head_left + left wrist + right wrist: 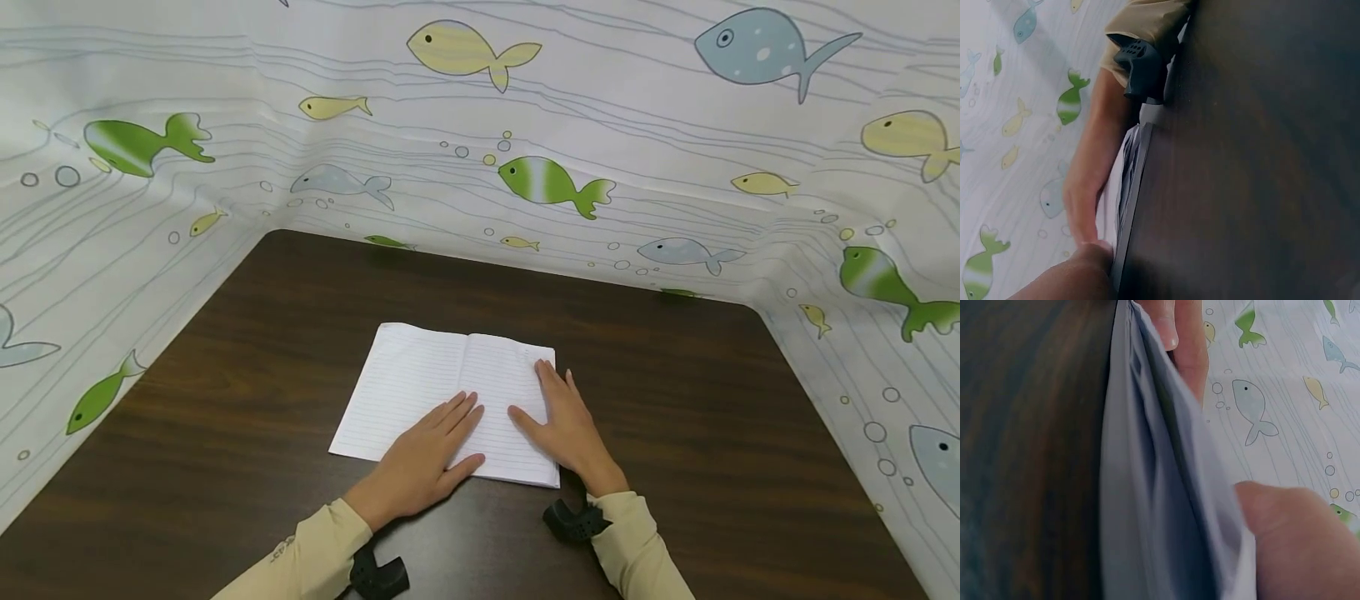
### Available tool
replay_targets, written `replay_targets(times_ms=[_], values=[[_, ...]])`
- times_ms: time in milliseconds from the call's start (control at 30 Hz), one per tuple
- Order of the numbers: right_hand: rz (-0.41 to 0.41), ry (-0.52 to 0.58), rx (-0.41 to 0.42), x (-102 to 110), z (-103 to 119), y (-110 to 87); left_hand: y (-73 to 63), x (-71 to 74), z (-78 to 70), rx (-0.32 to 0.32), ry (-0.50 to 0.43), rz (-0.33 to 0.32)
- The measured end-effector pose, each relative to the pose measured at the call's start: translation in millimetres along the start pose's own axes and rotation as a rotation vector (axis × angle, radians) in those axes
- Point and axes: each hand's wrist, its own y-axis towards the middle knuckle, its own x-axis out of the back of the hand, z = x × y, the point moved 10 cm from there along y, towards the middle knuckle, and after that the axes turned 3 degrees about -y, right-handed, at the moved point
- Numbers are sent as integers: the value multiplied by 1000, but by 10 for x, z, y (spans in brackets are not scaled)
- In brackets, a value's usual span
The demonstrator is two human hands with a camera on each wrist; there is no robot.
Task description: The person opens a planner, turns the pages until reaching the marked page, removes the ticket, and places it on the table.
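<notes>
An open notebook (420, 367) with ruled white pages lies on the dark wooden table, its centre fold running away from me. My left hand (427, 454) rests flat across the lower middle of the pages, fingers straight and pointing to the upper right. On the right page lies my right hand (566, 421), fingers extended along the outer edge and thumb spread inward. The right wrist view shows the stacked page edges (1166, 487) from the side, slightly parted, with the thumb (1297, 531) on top. In the left wrist view the notebook's edge (1129, 187) sits on the table.
The brown table (225, 358) extends around the notebook on all sides. A white sheet printed with fish (420, 150) stands as walls along the back and both sides. Each wrist wears a black device, one on the left (378, 575) and one on the right (576, 521).
</notes>
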Motion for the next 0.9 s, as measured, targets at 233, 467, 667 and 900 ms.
replay_targets(times_ms=[233,467,667,900], values=[[-15,194,-62,-17,-20,-14,14,-3,35,31,-40,53],[-227,448,-21,167,-55,-29,23,3,39,46,-76,56],[-354,623,-17,273,-110,-66,23,2,39,51,-80,67],[-361,823,20,294,-79,-75,26,12,25,68,-136,55]])
